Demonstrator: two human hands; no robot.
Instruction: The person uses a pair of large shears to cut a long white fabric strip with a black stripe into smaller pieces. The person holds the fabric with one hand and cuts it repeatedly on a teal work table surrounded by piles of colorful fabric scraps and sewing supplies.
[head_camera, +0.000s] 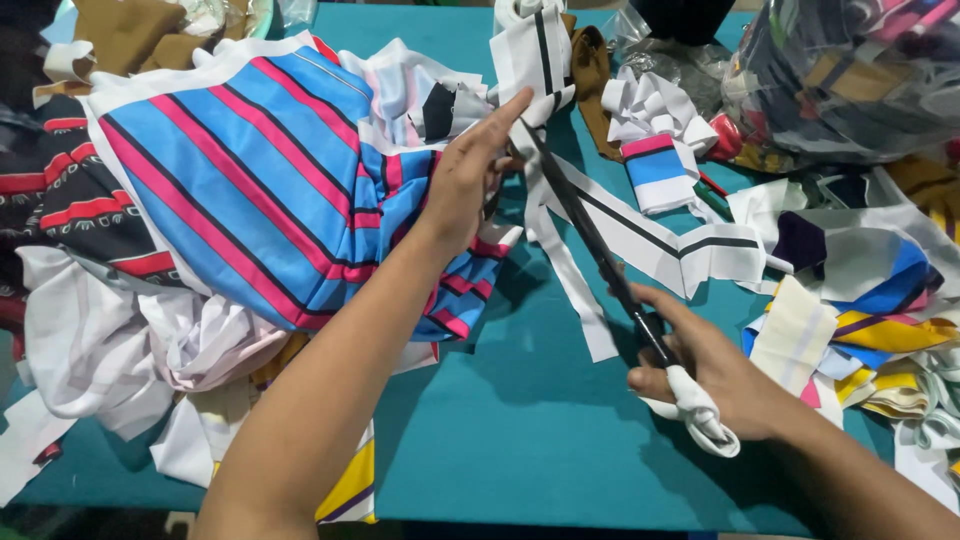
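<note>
- The person's right hand (715, 375) is clenched around the handles of a big pair of black scissors (590, 245), lower right of the frame; the handles look wrapped in white cloth.
- The blades run up and to the left, tips right at the white strip with a black stripe (640, 235) near top centre.
- Left hand (470, 175) has its fingers (505, 115) pinching that strip taut where the blade tips meet it, so it's grasping the fabric, not loose.
- Looks like the cut is mid-way: several long white pieces already hang and lie loose on the teal bench (520, 420) below the blades, but the strip still runs on to the right in one piece.
- Left half of the frame is a heap of blue, pink and black striped fabric (240, 170), with white scraps (90, 340) under it.
- Right edge has a messy pile of mixed offcuts (870, 300), and a clear plastic bag of scraps (850, 70) upper right.
- A small folded blue-and-pink cuff piece (655, 165) sits just beside the strip, close to the cutting line. The striped heap crowds the left wrist too.
</note>
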